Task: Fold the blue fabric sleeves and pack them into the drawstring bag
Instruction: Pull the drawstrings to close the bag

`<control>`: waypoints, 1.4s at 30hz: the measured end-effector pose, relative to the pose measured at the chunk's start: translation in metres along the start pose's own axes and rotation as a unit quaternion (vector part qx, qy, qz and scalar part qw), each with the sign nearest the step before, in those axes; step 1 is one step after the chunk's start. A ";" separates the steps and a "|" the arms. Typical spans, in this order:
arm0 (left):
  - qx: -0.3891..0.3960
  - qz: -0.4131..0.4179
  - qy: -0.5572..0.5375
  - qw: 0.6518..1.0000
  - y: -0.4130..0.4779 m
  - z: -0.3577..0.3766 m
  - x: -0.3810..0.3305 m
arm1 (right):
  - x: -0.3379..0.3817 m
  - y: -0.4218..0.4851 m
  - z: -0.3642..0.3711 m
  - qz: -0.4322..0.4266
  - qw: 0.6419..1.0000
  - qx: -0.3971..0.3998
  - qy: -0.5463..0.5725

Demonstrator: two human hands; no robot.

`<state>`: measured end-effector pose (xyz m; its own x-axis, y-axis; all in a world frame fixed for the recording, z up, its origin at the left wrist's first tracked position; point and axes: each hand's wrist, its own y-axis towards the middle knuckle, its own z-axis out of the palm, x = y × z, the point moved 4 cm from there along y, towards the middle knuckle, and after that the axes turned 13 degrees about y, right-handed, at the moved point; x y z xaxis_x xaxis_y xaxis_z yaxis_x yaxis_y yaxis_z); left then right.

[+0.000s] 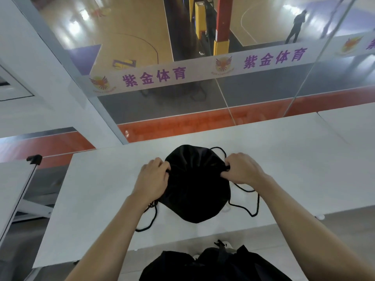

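A black drawstring bag (194, 185) lies bunched on the white table (284, 169), its gathered top pointing away from me. My left hand (151, 179) pinches the bag's left edge by the cord channel. On the opposite side, my right hand (242, 169) pinches the right edge. Black cords (253, 207) trail in loops on both sides of the bag. No blue fabric sleeves are in sight; the bag's inside is hidden.
A glass wall (203, 98) with a printed banner stands just beyond the table's far edge. A second white table (353, 122) adjoins at the right. A white board with a black clip (34, 159) leans at the left. Dark clothing (213, 264) shows below the near edge.
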<state>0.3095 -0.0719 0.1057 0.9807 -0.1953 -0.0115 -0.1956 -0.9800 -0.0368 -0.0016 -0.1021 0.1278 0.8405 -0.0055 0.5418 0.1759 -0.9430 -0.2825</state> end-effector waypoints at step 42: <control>-0.130 0.304 -0.045 0.943 0.086 -0.128 -0.296 | -0.187 -0.177 -0.027 0.287 0.946 -0.106 0.108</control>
<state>0.0028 -0.1028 0.2337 0.6807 -0.7316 -0.0366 -0.7027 -0.6663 0.2496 -0.2038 0.0574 0.0976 0.6385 -0.5831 0.5022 -0.4037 -0.8094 -0.4265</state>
